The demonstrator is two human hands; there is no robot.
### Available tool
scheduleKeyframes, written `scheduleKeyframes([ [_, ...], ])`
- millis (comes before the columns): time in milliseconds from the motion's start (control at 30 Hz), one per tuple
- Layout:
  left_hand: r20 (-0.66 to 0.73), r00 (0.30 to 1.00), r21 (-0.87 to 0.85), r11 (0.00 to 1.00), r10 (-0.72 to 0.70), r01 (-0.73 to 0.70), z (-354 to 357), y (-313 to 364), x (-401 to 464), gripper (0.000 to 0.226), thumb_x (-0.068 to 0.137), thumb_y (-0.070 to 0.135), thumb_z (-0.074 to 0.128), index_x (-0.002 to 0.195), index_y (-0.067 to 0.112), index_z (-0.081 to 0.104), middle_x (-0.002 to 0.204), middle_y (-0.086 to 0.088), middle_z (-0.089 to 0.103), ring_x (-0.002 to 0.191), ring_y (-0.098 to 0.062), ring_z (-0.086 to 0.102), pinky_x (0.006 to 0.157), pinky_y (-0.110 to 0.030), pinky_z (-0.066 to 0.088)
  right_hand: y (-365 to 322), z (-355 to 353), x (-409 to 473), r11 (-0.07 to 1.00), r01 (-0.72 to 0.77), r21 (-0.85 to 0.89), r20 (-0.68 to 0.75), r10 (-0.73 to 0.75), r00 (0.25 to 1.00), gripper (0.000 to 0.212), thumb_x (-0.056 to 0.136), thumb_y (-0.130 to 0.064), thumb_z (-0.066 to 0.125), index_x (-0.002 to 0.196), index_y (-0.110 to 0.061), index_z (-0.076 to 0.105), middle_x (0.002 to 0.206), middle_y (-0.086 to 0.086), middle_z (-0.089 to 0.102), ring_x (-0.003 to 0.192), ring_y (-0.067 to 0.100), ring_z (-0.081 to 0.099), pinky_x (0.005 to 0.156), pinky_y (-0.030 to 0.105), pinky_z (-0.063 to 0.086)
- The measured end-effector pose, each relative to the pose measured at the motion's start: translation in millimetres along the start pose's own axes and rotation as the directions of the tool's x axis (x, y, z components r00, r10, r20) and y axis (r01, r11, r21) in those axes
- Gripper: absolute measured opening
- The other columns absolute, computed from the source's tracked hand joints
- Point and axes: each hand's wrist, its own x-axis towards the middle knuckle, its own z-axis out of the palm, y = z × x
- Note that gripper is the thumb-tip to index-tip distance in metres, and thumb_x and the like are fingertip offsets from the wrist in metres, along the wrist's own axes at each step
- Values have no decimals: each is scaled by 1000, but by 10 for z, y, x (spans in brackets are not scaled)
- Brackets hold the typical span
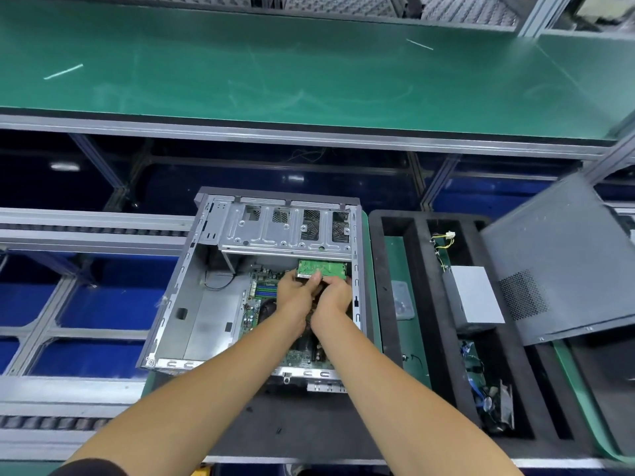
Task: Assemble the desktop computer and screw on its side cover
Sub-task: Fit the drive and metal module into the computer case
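An open desktop case (178, 297) lies on its side with the green motherboard (256, 293) inside. Both hands reach into its right half. My left hand (295, 293) and my right hand (335, 295) hold a hard drive (321, 268), green circuit board up, just under the silver drive cage (275, 231). The fingers curl round the drive's near edge. The grey side cover (563, 262) leans at the right, off the case.
A black foam tray (422, 304) to the right holds a silver power supply (476, 297), loose cables (443, 242), a small clear bag (402, 300) and blue cables (481, 393). A green bench (309, 70) runs across the back; roller conveyor rails (86, 231) lie at left.
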Motion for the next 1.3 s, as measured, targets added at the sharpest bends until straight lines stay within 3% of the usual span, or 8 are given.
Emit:
scheduleKeyframes([
  [300, 24, 998, -165, 984, -61, 64, 114, 8, 164, 48, 93, 6, 71, 134, -3, 48, 109, -23, 72, 68, -16, 75, 74, -40, 63, -59, -36, 31, 995, 26, -101, 31, -23, 999, 16, 96, -9, 55, 81, -14, 53, 79, 6, 58, 71, 19, 54, 62, 31, 39],
  [367, 8, 999, -200, 978, -54, 54, 190, 52, 180, 55, 93, 9, 71, 139, -3, 42, 116, -22, 69, 82, -23, 75, 90, -50, 59, -32, -51, 39, 993, 21, -118, 80, -12, 997, 5, 94, -10, 53, 94, -6, 55, 84, 9, 58, 82, 25, 55, 74, 33, 42],
  [533, 6, 999, -244, 969, 54, -51, 203, 28, 218, 43, 94, 6, 70, 124, 4, 40, 121, -12, 56, 79, -16, 76, 70, -29, 61, 15, -154, 44, 988, 73, -136, 193, -46, 980, 46, 98, -14, 47, 144, -13, 49, 133, 8, 64, 127, 22, 55, 108, 40, 41],
  [767, -48, 991, -245, 961, 123, -131, 195, 4, 172, 43, 92, 0, 70, 122, 10, 40, 107, -9, 57, 77, -16, 72, 62, -23, 59, -34, -207, -66, 988, 11, -152, 288, 34, 957, 35, 100, -18, 46, 129, -10, 64, 134, 13, 64, 120, 24, 59, 79, 30, 45],
  [900, -153, 988, -155, 987, 21, -45, 275, 59, 66, 50, 95, 13, 70, 130, 12, 35, 130, -11, 51, 111, -28, 59, 91, -43, 55, -291, -182, -284, 943, -3, -334, 461, 166, 872, 22, 104, -27, 47, 116, -13, 59, 104, 5, 60, 95, 18, 58, 86, 32, 47],
  [1033, -430, 891, 171, 982, 148, -80, 356, 217, -46, 55, 92, 35, 71, 130, 9, 39, 139, -15, 34, 124, -30, 37, 107, -49, 36, -848, -211, -438, 857, 216, -468, 585, 117, 803, 36, 99, -22, 52, 130, -6, 59, 134, 15, 57, 131, 31, 52, 113, 41, 38],
  [1200, -96, 771, 556, 676, 629, -483, 711, 212, -300, 38, 86, 26, 71, 114, 16, 47, 120, -4, 34, 107, -18, 28, 91, -33, 24, -1658, -683, -126, 552, 608, -571, 566, -272, 778, 18, 97, -13, 54, 113, -19, 56, 119, 11, 66, 108, 22, 65, 91, 23, 50],
  [1300, 196, 644, 697, 357, 739, -622, 1041, 172, -408, 33, 83, 24, 71, 111, 16, 55, 117, -7, 41, 105, -18, 32, 84, -29, 19, -1951, -1335, 354, 358, 543, -760, 385, -425, 819, 28, 92, -11, 61, 120, -9, 58, 115, 11, 67, 114, 30, 58, 91, 31, 47],
])
